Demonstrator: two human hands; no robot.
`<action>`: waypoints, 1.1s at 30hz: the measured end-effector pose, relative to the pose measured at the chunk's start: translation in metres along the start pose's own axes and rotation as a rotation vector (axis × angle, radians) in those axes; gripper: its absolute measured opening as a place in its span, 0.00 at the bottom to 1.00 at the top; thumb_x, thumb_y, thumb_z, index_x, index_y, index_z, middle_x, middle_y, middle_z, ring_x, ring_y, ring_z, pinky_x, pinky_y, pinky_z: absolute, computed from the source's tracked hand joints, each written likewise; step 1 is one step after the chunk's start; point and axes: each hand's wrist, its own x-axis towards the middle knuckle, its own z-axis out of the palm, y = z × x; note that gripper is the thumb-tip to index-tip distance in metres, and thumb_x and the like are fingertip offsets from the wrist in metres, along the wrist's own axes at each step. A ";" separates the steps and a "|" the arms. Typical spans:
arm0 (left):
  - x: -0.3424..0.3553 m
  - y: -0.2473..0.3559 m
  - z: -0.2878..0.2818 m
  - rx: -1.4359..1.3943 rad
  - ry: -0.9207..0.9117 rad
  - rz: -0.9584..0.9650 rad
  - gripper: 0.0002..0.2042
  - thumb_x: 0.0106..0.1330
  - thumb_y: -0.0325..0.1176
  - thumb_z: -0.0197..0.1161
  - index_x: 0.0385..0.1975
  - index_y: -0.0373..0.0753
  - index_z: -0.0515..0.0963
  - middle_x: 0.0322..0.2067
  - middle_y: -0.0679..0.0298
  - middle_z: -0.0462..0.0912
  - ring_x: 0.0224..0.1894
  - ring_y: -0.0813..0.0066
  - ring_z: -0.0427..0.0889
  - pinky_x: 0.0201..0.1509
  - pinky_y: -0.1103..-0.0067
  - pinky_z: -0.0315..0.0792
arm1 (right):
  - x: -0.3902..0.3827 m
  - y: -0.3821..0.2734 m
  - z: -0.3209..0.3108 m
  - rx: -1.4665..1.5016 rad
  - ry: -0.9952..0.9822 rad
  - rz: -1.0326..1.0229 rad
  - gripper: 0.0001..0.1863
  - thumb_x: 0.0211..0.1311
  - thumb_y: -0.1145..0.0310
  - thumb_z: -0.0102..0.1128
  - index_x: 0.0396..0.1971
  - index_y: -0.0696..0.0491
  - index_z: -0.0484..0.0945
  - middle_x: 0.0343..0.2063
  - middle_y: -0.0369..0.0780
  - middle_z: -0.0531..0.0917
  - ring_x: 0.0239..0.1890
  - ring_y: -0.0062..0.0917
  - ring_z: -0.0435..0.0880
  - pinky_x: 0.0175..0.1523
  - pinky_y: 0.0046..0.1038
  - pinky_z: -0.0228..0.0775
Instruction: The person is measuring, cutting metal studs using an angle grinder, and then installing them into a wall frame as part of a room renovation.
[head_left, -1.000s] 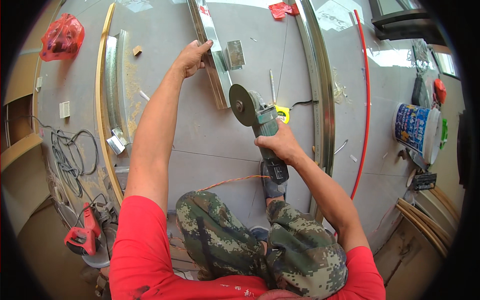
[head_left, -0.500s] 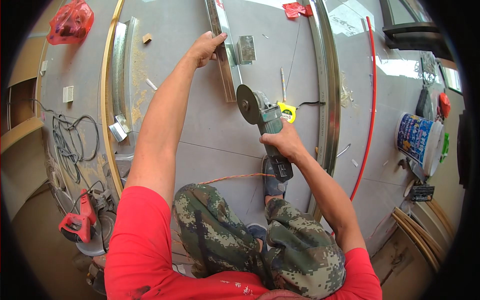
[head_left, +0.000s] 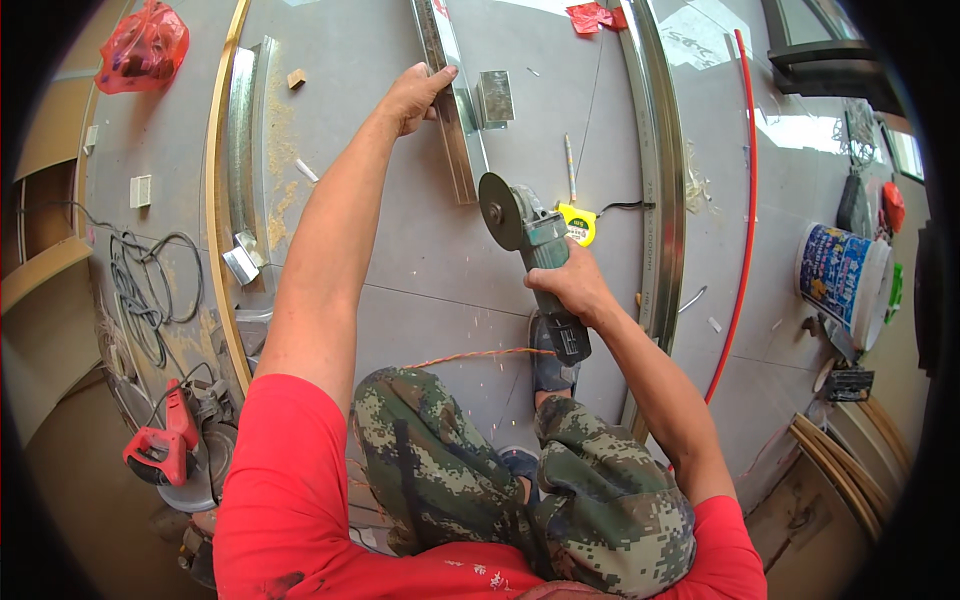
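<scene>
The left hand [head_left: 415, 98] is curled round the edge of a long metal channel [head_left: 457, 150], its thumb laid across the upper face and its other fingers partly hidden at the side. The channel runs from the top edge of the view down to the middle of the tiled floor [head_left: 420, 330]. The right hand [head_left: 572, 285] is wrapped firmly about the body of a green angle grinder [head_left: 548, 250], whose dark disc [head_left: 502, 212] is at the channel's near end, by its right corner; whether the two touch is hard to tell. Small sparks [head_left: 475, 365] dot the space above the knees, near a twisted cord [head_left: 470, 356] leading left from the grinder's rear. Just past the right hand lies a yellow tape measure [head_left: 577, 226], with a pencil [head_left: 570, 165] beyond it. A short metal piece [head_left: 495, 98] sits just beside the channel on its right. Farther right, a long metal profile [head_left: 657, 190] and a red tube [head_left: 748, 190] run along the floor. At the far left lies a coiled cable [head_left: 150, 290], above a red-handled saw [head_left: 165, 445].
</scene>
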 end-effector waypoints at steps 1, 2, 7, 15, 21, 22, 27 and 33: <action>-0.001 0.001 0.002 -0.001 -0.002 -0.001 0.15 0.67 0.48 0.60 0.37 0.44 0.70 0.30 0.71 0.77 0.27 0.84 0.74 0.25 0.83 0.63 | 0.000 0.000 -0.001 -0.006 -0.016 0.007 0.44 0.33 0.59 0.69 0.52 0.70 0.68 0.37 0.50 0.81 0.37 0.32 0.81 0.45 0.30 0.75; -0.002 0.002 0.004 -0.002 -0.006 0.001 0.15 0.67 0.48 0.61 0.37 0.44 0.70 0.30 0.71 0.77 0.28 0.84 0.75 0.25 0.83 0.64 | 0.000 0.002 -0.001 -0.006 -0.014 0.009 0.44 0.33 0.59 0.69 0.52 0.70 0.68 0.37 0.50 0.81 0.37 0.32 0.81 0.45 0.30 0.75; -0.002 0.002 0.008 -0.018 -0.005 0.010 0.16 0.67 0.48 0.61 0.37 0.42 0.70 0.30 0.70 0.77 0.28 0.84 0.76 0.25 0.83 0.66 | 0.004 0.012 0.002 0.048 0.007 -0.018 0.37 0.35 0.62 0.70 0.47 0.66 0.70 0.34 0.47 0.80 0.33 0.29 0.80 0.39 0.29 0.75; -0.002 0.004 0.004 -0.019 0.016 0.030 0.19 0.66 0.47 0.62 0.39 0.36 0.70 0.30 0.65 0.76 0.26 0.81 0.73 0.22 0.81 0.65 | 0.007 0.015 0.004 0.012 0.021 -0.010 0.47 0.33 0.60 0.69 0.56 0.71 0.65 0.36 0.50 0.81 0.36 0.32 0.82 0.43 0.29 0.75; -0.002 0.005 0.010 -0.026 -0.009 0.020 0.19 0.65 0.47 0.63 0.39 0.36 0.70 0.31 0.66 0.76 0.26 0.80 0.72 0.23 0.80 0.65 | 0.003 0.010 -0.002 0.022 0.005 0.013 0.45 0.33 0.60 0.69 0.55 0.70 0.66 0.35 0.50 0.81 0.35 0.32 0.81 0.42 0.30 0.75; -0.002 0.004 0.008 -0.026 -0.007 0.020 0.19 0.65 0.47 0.63 0.39 0.36 0.70 0.31 0.66 0.76 0.26 0.80 0.72 0.23 0.80 0.65 | 0.003 0.009 -0.001 0.025 0.000 0.009 0.44 0.33 0.60 0.69 0.54 0.70 0.67 0.35 0.49 0.81 0.34 0.31 0.81 0.42 0.30 0.76; 0.004 0.000 0.005 -0.027 0.004 0.034 0.19 0.65 0.48 0.63 0.39 0.36 0.70 0.31 0.65 0.76 0.27 0.79 0.72 0.24 0.79 0.65 | 0.005 0.010 -0.001 0.024 -0.003 -0.001 0.38 0.34 0.61 0.69 0.48 0.67 0.70 0.33 0.47 0.81 0.32 0.30 0.81 0.39 0.30 0.76; 0.003 0.000 0.007 -0.027 0.011 0.025 0.18 0.65 0.46 0.63 0.39 0.36 0.70 0.31 0.65 0.76 0.28 0.79 0.72 0.24 0.79 0.65 | 0.002 0.004 -0.002 0.052 -0.019 0.013 0.35 0.35 0.62 0.69 0.46 0.66 0.71 0.32 0.46 0.80 0.30 0.29 0.80 0.37 0.30 0.75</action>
